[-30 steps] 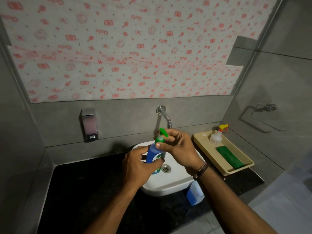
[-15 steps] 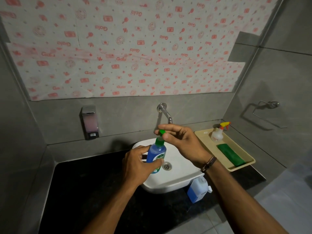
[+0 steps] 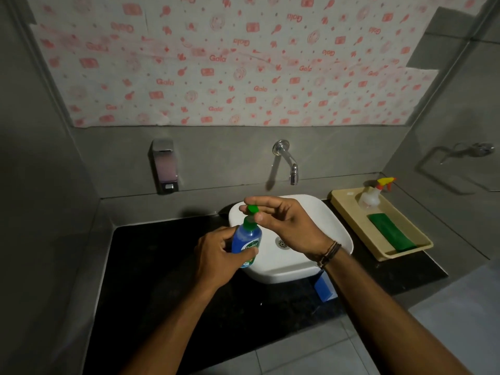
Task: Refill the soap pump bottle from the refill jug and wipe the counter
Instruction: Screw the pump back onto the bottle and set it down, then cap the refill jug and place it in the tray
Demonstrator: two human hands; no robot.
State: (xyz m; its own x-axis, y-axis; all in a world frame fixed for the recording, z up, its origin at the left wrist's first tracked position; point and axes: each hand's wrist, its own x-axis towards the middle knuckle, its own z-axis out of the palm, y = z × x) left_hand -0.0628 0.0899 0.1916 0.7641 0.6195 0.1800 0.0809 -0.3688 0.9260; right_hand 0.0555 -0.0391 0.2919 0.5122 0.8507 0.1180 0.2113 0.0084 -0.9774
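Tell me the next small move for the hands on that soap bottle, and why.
Probably keep twisting the green pump head with the right hand until it lifts out. The left hand already grips the blue soap bottle upright over the sink, and the pump still sits in the neck, so nothing can be poured in yet.

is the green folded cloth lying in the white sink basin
No, the green folded cloth lies in the beige plastic tray beside the white sink basin, next to a clear spray bottle.
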